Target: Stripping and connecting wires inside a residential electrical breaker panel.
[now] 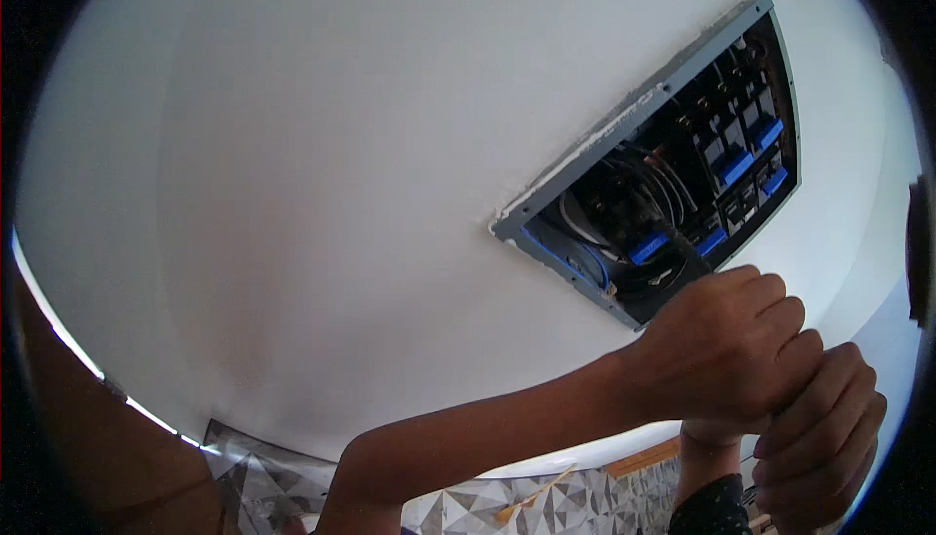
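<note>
My left hand [736, 340] is closed in a fist at the lower right of a recessed electrical panel box [604, 135]. From that fist a dark, thick strand, seemingly a black cable [690, 250], runs up into the box. Right beside it, my right hand [819, 437] has its fingers wrapped tightly; what lies inside them is hidden. Looped wires [658, 184] fill the box's lower-left end. Black breakers with blue parts [736, 166] sit toward its upper right.
The box's grey metal frame [585, 157] has rough edges against a pale wall [341, 145]. A blue wire [595, 267] lies along its lower-left corner. Below is a geometric-patterned floor [468, 506] with a yellowish stick-like thing [531, 496]. A dark object [917, 252] juts in at right.
</note>
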